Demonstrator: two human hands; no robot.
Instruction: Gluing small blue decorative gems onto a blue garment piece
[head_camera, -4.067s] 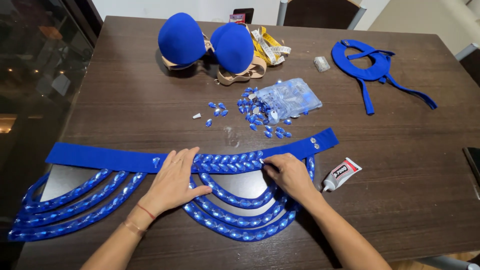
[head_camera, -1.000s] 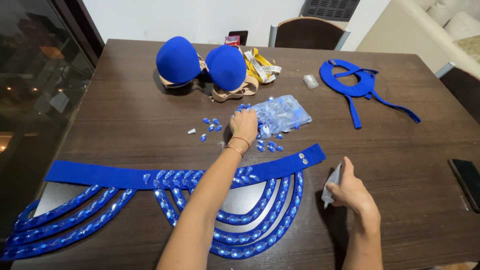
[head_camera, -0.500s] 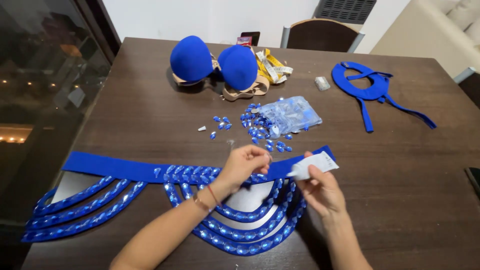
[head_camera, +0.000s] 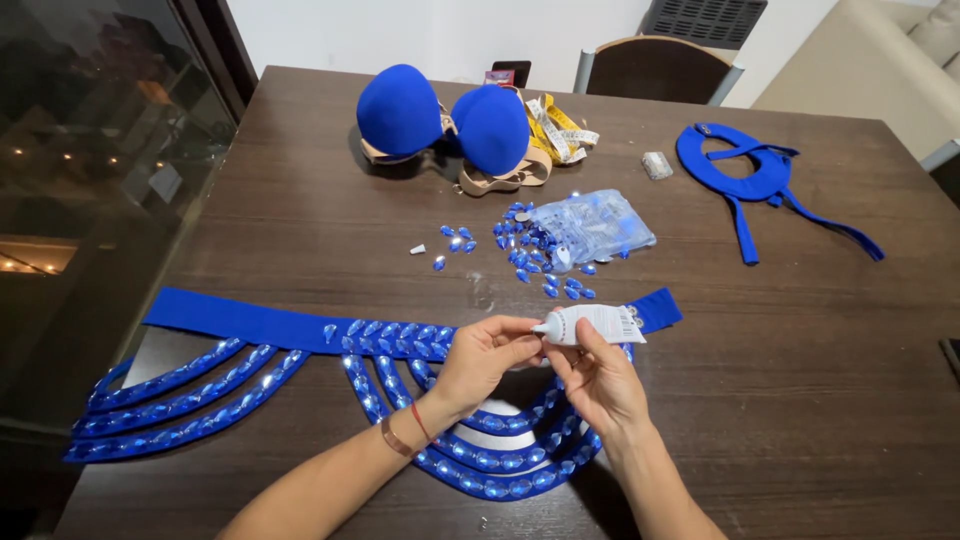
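We are seeing clear plastic bag of blue gems lying mid-tabletop. Right hand gripping small white glue tube; left hand pinching its tip.

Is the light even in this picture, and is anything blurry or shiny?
Head view: sharp overall; soft overhead light puts small sparkles on the loose gems and beaded belt; both hands cast shadows; the dark glass at left mirrors small lights; table edges bow slightly.

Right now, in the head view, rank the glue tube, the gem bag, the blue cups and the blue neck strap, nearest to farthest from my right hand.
1. Glue tube, held in the right hand.
2. Gem bag, table middle, just beyond.
3. Blue cups at the far edge and neck strap at far right: too close to call.
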